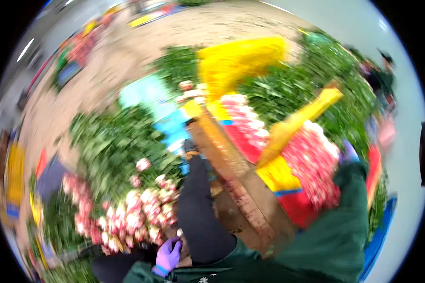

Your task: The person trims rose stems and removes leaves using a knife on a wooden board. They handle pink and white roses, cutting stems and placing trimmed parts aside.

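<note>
My left hand (168,254), in a purple glove, is close to my body by my thigh, its fingers curled. A small pale thing (179,232) shows at its fingertips; whether it is gripped is unclear. Loose pink-and-white roses (141,208) with long leafy stems lie just beyond it. At the right, my right hand (349,152), also gloved in purple, reaches to the outer side of a dense bank of pink roses (310,162). Blur and the flowers hide what its fingers do. A yellow, blue and red wrap (287,184) borders those roses.
A wet wooden beam (230,177) runs beside my leg. A yellow-covered bar (304,123) divides the rose rows. Yellow sheeting (241,63) and green foliage (279,85) lie ahead. A person (384,78) stands at the far right. Another flower pile (81,49) is at upper left.
</note>
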Action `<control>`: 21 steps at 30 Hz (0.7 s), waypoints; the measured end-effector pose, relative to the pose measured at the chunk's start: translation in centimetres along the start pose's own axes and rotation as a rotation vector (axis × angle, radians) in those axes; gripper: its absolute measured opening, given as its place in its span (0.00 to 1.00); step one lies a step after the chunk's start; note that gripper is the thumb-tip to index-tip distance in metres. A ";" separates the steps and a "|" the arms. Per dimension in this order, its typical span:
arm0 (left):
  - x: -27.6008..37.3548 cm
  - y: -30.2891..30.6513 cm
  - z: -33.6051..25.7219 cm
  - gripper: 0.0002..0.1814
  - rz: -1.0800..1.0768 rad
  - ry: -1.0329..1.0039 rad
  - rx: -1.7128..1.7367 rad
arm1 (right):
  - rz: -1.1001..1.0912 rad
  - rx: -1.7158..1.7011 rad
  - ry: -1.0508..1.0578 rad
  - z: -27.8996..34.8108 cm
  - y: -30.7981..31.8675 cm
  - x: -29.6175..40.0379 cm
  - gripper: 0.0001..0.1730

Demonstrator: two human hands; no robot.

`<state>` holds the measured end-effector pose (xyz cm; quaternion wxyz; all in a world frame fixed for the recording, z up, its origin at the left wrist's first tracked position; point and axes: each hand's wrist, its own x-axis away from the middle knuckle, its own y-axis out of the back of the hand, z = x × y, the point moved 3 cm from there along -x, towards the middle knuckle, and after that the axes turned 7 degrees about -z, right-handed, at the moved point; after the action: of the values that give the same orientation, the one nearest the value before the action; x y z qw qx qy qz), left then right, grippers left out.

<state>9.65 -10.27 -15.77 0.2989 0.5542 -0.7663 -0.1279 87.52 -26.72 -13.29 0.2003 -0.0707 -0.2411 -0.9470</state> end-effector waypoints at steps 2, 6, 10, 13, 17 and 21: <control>-0.4 0.7 -1.6 0.15 0.009 0.015 -0.022 | -0.186 -0.335 -0.096 3.8 -1.4 4.3 0.23; -1.8 7.5 -5.0 0.12 -0.264 -0.201 0.021 | -0.198 -0.056 0.618 16.1 -11.8 16.6 0.25; -6.8 17.6 -6.5 0.17 -0.573 -0.028 0.037 | 0.707 -0.070 0.757 23.7 -31.3 30.6 0.18; -11.3 24.1 -5.3 0.18 -0.582 -0.063 -0.052 | 1.322 -0.112 0.439 24.8 -45.5 42.2 0.17; -15.4 23.3 -2.4 0.20 -0.374 0.198 -0.393 | 1.346 0.224 0.381 24.5 -59.6 52.9 0.21; -17.7 23.8 -0.6 0.17 -0.311 0.156 -0.383 | 0.884 1.049 1.092 22.3 -65.9 58.4 0.43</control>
<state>-4.66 14.63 -8.34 0.4332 0.6069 -0.6082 -0.2721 8.00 16.88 -8.55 0.6432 0.4067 -0.4663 -0.4511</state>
